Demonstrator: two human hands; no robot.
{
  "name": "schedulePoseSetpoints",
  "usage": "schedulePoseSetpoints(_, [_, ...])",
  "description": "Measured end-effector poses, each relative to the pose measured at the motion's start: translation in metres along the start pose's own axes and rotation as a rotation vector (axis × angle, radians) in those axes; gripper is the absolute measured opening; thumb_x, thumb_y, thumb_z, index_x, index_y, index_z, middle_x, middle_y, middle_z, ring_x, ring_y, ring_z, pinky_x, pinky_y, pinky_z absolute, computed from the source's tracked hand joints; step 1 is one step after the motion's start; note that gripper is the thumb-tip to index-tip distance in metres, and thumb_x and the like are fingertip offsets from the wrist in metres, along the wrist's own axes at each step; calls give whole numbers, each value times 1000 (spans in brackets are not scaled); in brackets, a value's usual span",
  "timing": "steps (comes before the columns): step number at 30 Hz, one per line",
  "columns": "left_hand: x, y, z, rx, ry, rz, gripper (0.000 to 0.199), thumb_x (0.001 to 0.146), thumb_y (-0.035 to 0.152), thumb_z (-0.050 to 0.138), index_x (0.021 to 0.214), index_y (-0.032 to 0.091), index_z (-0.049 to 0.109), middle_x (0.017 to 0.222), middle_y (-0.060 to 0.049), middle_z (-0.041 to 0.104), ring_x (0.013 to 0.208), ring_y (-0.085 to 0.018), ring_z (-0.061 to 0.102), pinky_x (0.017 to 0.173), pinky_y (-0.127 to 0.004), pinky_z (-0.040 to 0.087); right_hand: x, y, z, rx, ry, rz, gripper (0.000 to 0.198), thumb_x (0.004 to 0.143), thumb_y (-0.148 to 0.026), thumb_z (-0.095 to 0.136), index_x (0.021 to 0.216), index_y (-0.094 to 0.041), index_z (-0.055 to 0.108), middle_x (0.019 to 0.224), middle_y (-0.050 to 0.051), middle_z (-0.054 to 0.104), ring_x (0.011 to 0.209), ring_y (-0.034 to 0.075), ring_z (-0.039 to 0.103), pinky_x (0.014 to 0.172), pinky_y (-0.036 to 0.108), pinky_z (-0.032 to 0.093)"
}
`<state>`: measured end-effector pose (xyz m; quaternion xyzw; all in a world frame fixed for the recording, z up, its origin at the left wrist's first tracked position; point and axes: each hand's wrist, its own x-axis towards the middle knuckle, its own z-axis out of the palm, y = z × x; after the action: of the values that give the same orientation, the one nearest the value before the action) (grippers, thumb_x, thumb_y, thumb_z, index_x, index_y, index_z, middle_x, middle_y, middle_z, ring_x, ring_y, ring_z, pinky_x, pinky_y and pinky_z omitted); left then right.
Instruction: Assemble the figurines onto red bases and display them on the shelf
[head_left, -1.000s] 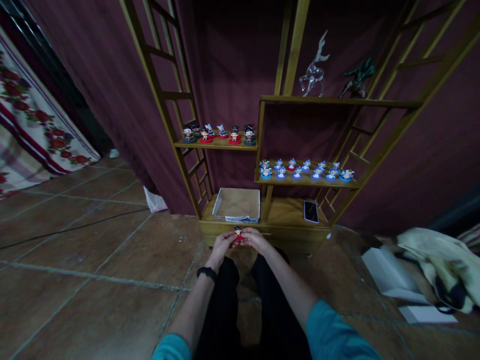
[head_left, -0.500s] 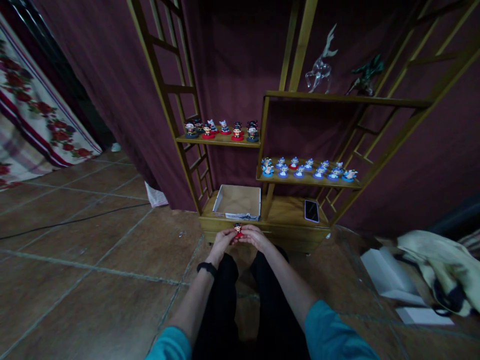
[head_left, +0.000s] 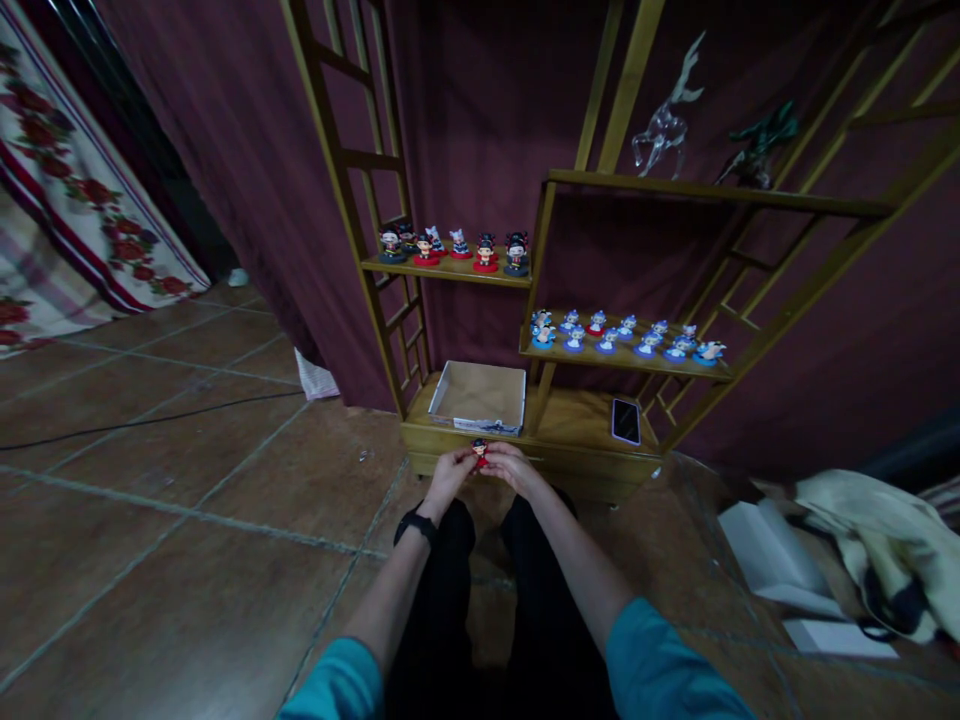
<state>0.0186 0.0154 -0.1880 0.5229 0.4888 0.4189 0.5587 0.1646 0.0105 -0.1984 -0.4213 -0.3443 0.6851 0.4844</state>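
A small red figurine with black hair (head_left: 480, 452) is held upright between my two hands, just in front of the shelf unit's drawer front. My left hand (head_left: 453, 474) closes its fingers on the figurine's left side. From the right, the fingers of my right hand (head_left: 510, 466) grip it as well. Beyond my hands an open cardboard box (head_left: 487, 424) rests on the bottom shelf. Several red and dark figurines (head_left: 486, 255) stand on the upper left shelf. Blue and white figurines (head_left: 607, 342) stand in rows on the middle right shelf.
A phone (head_left: 625, 421) lies on the bottom shelf at right. A glass deer (head_left: 664, 130) and a dark green ornament (head_left: 759, 150) stand on the top shelf. White boxes (head_left: 776, 555) and a pale cloth (head_left: 877, 530) lie on the floor at right. A cable (head_left: 150, 420) crosses the floor at left.
The view has shifted slightly, so the shelves appear a little further right and higher. Both hands still hold the figurine in nearly the same place.
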Motion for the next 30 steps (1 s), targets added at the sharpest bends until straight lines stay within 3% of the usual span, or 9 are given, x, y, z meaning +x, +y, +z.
schedulePoseSetpoints(10, [-7,4,4,281,119,113,13,63,25,62,74,18,66,63,-2,63,67,-17,57,59,-23,38,0,2,0,-55,17,-20,29,59,-18,70,85,-18,59,87,4,64,76,15,62,69,29,52])
schedulePoseSetpoints(15, [-12,3,6,421,169,147,18,67,26,61,84,20,66,75,-6,65,77,-20,58,66,-25,39,1,5,-2,-75,13,-20,33,58,-19,70,88,-19,59,84,3,63,76,14,61,71,29,51])
schedulePoseSetpoints(23, [-13,-6,7,681,173,376,31,75,23,53,106,21,58,100,-9,61,90,-21,56,80,-29,38,1,6,-3,-96,3,-54,42,53,-14,68,93,-21,57,91,2,62,81,14,59,78,31,47])
schedulePoseSetpoints(30, [-22,0,9,804,154,405,35,78,19,49,113,23,51,102,-8,55,90,-20,54,78,-28,38,1,9,-7,-158,-39,-138,44,52,-13,66,94,-20,58,95,2,62,85,16,58,76,28,46])
